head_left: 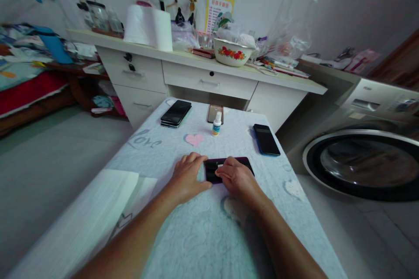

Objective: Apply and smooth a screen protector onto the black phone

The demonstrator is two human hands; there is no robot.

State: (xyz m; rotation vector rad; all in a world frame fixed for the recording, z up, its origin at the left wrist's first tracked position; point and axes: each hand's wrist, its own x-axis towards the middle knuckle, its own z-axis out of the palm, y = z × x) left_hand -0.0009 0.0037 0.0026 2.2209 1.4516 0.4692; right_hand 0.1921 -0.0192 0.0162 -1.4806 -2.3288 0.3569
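Note:
A dark smartphone (pixel 212 176) with a purplish edge lies flat on the cloth-covered table. My left hand (pixel 188 177) grips its left end, fingertips at the far corner and thumb at the near one. Over the middle of the screen, my right hand (pixel 236 177) is closed with fingers pressed together. A small white bit shows by its fingertips; what the fingers hold is mostly hidden. Beyond the phone stands a small white spray bottle (pixel 216 124) with a blue and yellow label. Another phone (pixel 266 140), dark with a blue edge, lies to the right.
Stacked phones (pixel 176 113) lie at the table's far left, and a brownish phone (pixel 211 114) lies behind the bottle. White paper or cloth (pixel 108 196) hangs at the left edge. A desk (pixel 209 79) bears a flowered bowl (pixel 232 53) and paper rolls (pixel 147 26). A washing machine (pixel 366 113) stands right.

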